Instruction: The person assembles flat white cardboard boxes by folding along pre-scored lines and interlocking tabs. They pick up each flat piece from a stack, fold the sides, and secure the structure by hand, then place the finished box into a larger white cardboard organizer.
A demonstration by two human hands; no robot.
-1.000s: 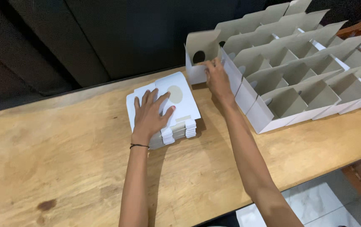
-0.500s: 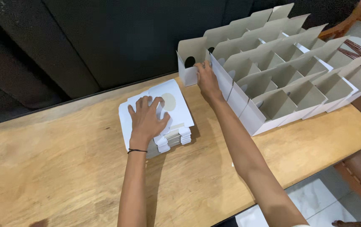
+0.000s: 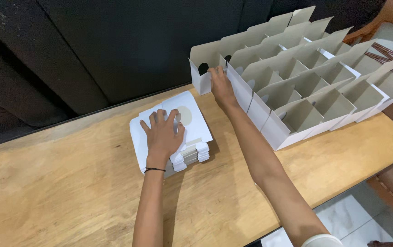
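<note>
White card stack [image 3: 192, 132], tan wooden table [image 3: 68, 192]

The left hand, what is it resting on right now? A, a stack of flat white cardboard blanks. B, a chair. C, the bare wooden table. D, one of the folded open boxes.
A: the left hand lies palm down on the stack of flat white blanks, while the right hand touches the folded boxes farther back.

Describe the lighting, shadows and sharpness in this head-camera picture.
Head view: soft, even light, no glare; the left hand on the stack of flat white cartons and the right hand at the folded boxes are sharp; faint arm shadows on the wooden table; the backdrop is dark.
</note>
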